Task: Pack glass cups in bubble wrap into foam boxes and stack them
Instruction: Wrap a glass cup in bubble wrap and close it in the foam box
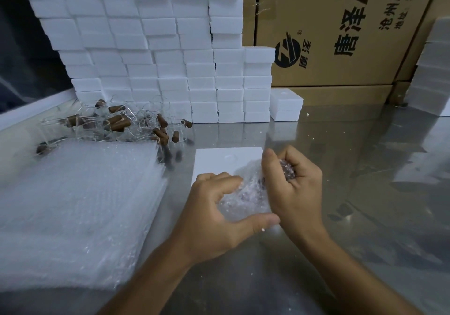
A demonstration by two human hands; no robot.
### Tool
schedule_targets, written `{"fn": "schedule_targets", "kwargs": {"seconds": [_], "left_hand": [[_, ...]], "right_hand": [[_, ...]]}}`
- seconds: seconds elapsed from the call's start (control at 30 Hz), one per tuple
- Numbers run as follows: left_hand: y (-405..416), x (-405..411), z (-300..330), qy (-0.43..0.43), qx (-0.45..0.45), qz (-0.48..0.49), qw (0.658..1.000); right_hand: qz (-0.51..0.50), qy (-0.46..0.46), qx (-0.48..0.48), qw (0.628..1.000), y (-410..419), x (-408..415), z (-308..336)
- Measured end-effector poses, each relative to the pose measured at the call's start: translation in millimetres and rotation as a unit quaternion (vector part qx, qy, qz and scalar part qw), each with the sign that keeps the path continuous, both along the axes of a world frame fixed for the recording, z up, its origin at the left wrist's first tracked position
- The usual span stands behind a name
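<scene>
Both hands curled round bubble-wrapped cup (246, 192): left hand (214, 217), right hand (292, 188). Bundle above foam box (219, 161), not yet in. Foam-box wall (146, 54) stacked behind; unwrapped glass cups (126, 124) remain.

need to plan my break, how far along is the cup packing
Done: a tall wall of foam boxes is stacked at the back. In hand: the left hand and right hand grip a bubble-wrapped bundle over a foam piece. Left: a pile of unwrapped glass cups and a thick stack of bubble wrap.
</scene>
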State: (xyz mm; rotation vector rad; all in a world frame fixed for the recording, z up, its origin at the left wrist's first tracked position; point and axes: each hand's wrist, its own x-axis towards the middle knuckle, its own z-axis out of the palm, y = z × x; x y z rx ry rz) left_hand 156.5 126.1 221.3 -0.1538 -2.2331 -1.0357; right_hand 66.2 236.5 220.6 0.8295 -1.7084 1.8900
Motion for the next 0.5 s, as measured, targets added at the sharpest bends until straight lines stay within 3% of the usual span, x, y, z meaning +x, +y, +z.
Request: {"fn": "schedule_targets", "kwargs": {"seconds": [0.3,0.4,0.5], "left_hand": [[-3.1,-3.5,-1.6,-0.037,-0.007,-0.07,0.997],[-1.8,-2.1,-3.4,-0.019,0.001,-0.032,0.999],[4.9,-3.9,-3.3,0.077,0.017,0.067,0.995]], "right_hand": [[0.001,0.017,-0.006,1.0,1.0,5.7,-0.3],[0.004,0.01,-0.008,1.0,-0.4,5.8,0.1],[0.022,-0.011,-0.036,0.999,0.9,2.2,2.4]]}}
